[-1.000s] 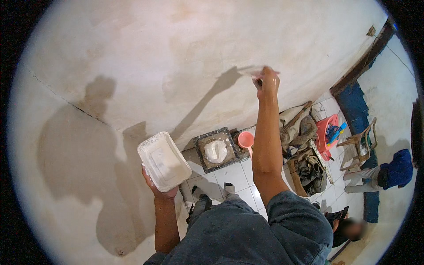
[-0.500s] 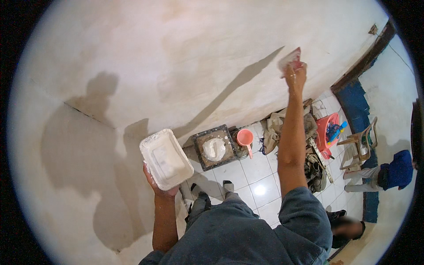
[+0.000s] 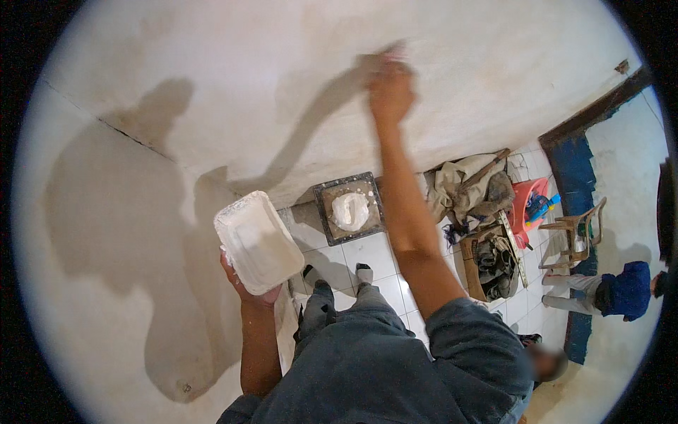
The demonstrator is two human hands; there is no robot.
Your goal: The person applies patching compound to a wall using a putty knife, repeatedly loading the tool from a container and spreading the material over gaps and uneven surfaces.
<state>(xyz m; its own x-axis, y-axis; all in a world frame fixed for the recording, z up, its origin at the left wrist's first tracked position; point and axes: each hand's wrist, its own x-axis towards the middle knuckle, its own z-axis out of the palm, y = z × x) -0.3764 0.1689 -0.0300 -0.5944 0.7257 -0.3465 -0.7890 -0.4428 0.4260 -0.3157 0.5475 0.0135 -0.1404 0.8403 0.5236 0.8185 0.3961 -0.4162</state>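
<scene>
In my left hand [image 3: 263, 297], held from below and along its side, is a white rectangular plastic tub [image 3: 260, 244] smeared with pale paste. My right hand [image 3: 393, 92] reaches far up against the whitish wall [image 3: 247, 42], its fingers closed round a flat reddish scraper [image 3: 395, 51]. Motion blurs both hand and scraper, and the blade shows only in part. Below, on the tiled floor, sits a black-rimmed square tray [image 3: 329, 235] with a mound of white paste [image 3: 349, 212] in it.
Crumpled cloths [image 3: 452, 187] lie along the wall base. Nearby are a box of dark items [image 3: 496, 265], a pink tub [image 3: 523, 212] and a wooden chair [image 3: 579, 230]. A person in blue [image 3: 627, 293] stands at the far right; another person [image 3: 547, 364] is at lower right.
My right hand has swept left and slightly up along the wall with the scraper. The tub in my left hand has shifted slightly left and up. The pink dipper is now hidden behind my right arm.
</scene>
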